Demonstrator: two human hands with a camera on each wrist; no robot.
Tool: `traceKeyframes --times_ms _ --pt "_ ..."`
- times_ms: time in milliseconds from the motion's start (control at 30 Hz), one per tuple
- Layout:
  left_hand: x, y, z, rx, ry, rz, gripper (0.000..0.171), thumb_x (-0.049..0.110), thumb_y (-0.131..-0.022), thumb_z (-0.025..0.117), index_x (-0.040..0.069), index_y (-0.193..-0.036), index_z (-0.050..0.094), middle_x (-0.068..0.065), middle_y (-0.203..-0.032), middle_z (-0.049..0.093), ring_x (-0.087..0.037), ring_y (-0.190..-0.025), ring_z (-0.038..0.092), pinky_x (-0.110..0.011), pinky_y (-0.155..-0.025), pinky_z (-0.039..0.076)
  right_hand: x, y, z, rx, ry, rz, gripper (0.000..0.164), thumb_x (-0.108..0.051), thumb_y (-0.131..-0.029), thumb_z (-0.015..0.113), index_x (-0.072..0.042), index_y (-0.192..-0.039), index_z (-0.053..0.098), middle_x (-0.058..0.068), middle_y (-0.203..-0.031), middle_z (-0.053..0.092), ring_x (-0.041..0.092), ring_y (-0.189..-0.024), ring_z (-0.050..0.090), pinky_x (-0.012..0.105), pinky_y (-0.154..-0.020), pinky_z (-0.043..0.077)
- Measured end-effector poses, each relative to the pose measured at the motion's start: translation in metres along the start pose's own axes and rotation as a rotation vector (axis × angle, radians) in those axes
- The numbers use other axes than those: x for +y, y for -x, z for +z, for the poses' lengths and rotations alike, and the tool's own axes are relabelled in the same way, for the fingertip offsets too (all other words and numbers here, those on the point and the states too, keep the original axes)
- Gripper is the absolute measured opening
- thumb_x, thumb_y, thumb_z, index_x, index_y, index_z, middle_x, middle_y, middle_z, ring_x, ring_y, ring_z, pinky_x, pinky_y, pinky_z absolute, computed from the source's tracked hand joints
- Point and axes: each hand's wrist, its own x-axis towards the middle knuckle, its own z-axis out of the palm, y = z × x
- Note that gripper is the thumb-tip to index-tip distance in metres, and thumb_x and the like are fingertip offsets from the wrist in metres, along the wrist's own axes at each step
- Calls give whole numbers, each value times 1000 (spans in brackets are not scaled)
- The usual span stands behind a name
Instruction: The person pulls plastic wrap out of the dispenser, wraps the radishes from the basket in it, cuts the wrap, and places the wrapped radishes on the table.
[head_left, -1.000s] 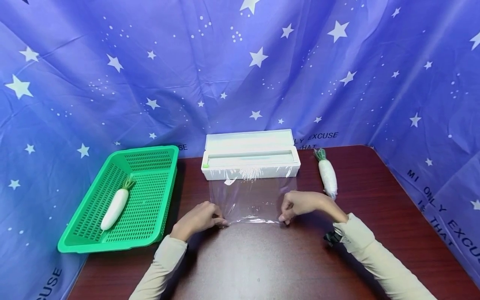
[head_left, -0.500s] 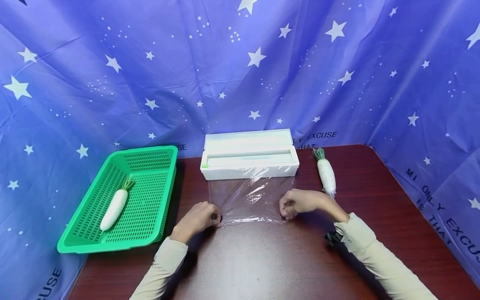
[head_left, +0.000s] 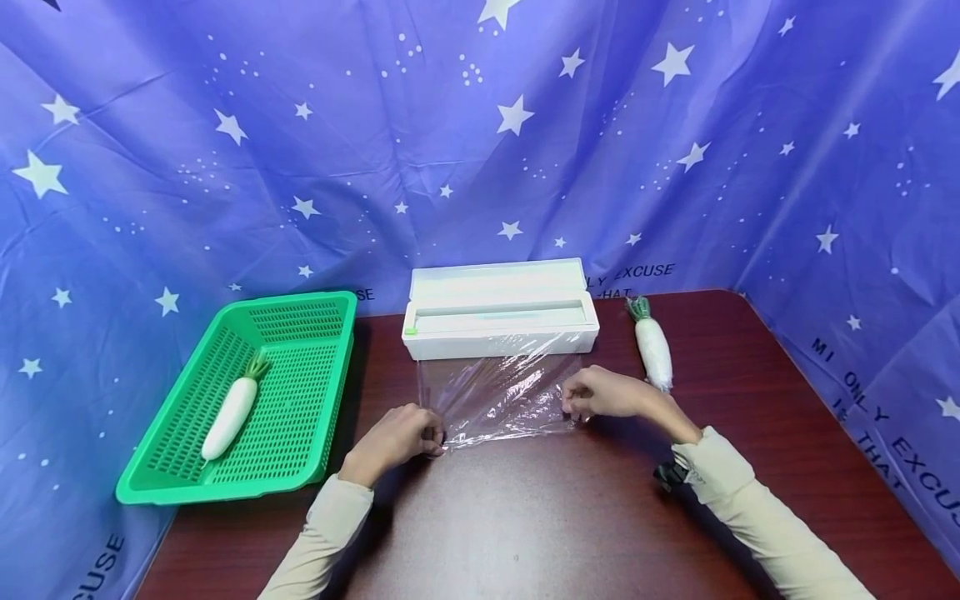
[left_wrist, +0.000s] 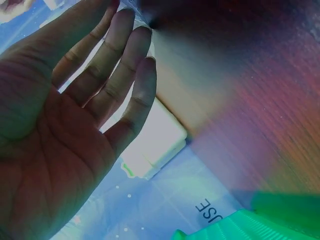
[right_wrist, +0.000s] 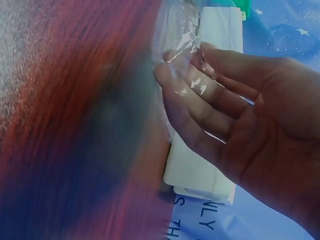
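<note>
A sheet of clear plastic wrap (head_left: 487, 404) runs from the front of a white wrap dispenser box (head_left: 502, 343) toward me over the table. My left hand (head_left: 397, 437) pinches its near left corner; in the left wrist view that hand's (left_wrist: 75, 115) thumb and index tips reach past the top edge of the picture. Near the right corner, my right hand (head_left: 603, 394) grips the film between thumb and fingers. Bunched wrap (right_wrist: 182, 37) covers the fingers in the right wrist view. Diagonal creases cross the film. The box's lid (head_left: 498, 277) stands raised at the back.
To the left is a green basket (head_left: 341, 392) with one white radish (head_left: 230, 418) lying in it. Another radish (head_left: 654, 352), covered in film, lies right of the dispenser, beyond my right forearm. A blue starry curtain (head_left: 450, 150) encloses the table (head_left: 510, 517).
My right hand has moved slightly away from me, toward the box, with its film corner. The film has gone from fairly flat to diagonally creased. My left hand has shifted slightly left.
</note>
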Motion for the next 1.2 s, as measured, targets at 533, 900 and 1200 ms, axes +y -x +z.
traceKeyframes --times_ms 533,900,1200 --pt "-6 5 1 26 -19 11 18 13 -84 86 19 -78 71 14 -74 63 -1 -71 56 -25 -66 51 3 10 -3 -106 -13 140 15 11 -82 71 -4 -80 66 4 -69 70 13 -60 63 25 -56 53" --pt "-11 13 0 113 -75 54 15 16 -83 87 18 -81 72 10 -81 67 -8 -78 63 -30 -72 53 0 11 -14 226 121 149 22 -10 -94 76 -9 -77 63 -2 -68 63 8 -62 55 23 -57 45" --pt "-3 8 -6 514 -247 24 12 15 -86 86 14 -93 77 1 -89 70 -24 -80 66 -39 -70 50 9 -4 -19 782 276 182 26 -11 -91 81 5 -103 65 22 -99 62 38 -92 57 47 -80 48"
